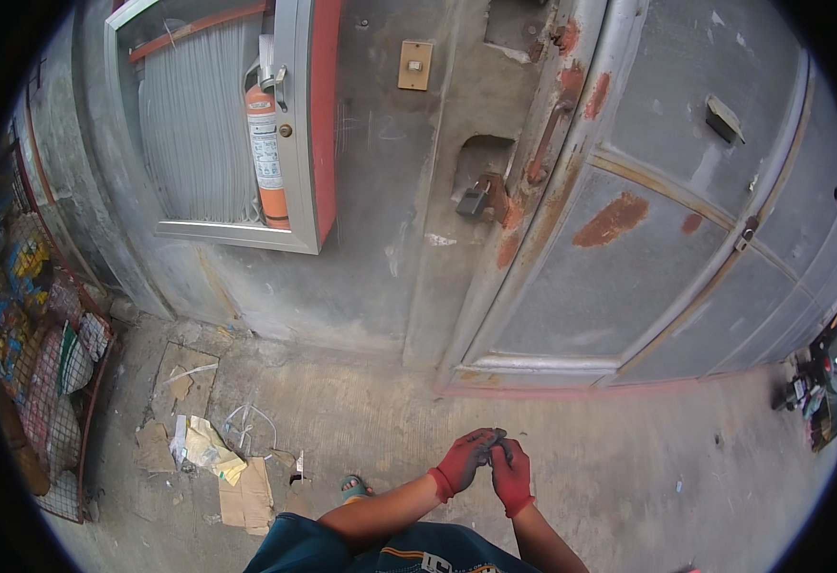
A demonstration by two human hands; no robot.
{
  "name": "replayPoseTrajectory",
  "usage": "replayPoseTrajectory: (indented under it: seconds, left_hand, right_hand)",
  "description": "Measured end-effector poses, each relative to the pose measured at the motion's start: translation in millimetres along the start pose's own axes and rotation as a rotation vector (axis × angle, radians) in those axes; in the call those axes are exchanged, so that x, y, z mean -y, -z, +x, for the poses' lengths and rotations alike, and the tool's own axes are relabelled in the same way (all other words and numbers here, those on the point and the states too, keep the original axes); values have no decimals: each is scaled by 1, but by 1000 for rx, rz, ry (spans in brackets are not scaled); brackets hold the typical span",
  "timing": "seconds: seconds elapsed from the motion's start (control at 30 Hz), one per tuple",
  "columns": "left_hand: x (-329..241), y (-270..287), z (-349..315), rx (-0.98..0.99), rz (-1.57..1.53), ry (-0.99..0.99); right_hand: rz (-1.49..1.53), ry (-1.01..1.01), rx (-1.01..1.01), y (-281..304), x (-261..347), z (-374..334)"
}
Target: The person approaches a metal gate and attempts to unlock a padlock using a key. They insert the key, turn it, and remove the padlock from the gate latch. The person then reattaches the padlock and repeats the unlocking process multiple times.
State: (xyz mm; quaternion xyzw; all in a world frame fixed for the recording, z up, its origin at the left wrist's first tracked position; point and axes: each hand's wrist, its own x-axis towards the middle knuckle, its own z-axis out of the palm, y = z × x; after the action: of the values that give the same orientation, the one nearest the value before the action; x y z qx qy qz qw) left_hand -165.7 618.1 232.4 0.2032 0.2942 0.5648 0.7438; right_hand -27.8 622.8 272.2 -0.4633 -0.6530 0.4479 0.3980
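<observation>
My left hand (458, 464) and my right hand (511, 480), both in red gloves with dark grey palms, meet in front of my body. Their fingers are closed together around a small dark thing (499, 435), too small and too covered to name. Ahead of them, a dark padlock (474, 199) hangs at a recess in the wall beside the grey metal door (571, 306). Neither hand touches the padlock or the door. A rusty handle (547, 143) runs along the door's edge above the padlock.
A glass-fronted cabinet (315, 124) on the wall holds a hose and an orange fire extinguisher (266, 158). A beige switch (415, 65) is beside it. Flattened cardboard (246, 497) and paper scraps litter the floor. A wire-mesh cage (84, 420) of plastic waste stands left.
</observation>
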Motion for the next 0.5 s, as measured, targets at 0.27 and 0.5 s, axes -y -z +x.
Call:
replayPoseTrajectory:
  seconds: [0.27, 0.5]
  left_hand:
    - [-134, 39, 65, -27, -181, -5]
    - [-195, 54, 148, -95, 35, -59]
  right_hand:
    - [245, -127, -106, -112, 33, 113]
    - [381, -79, -329, -136, 31, 211]
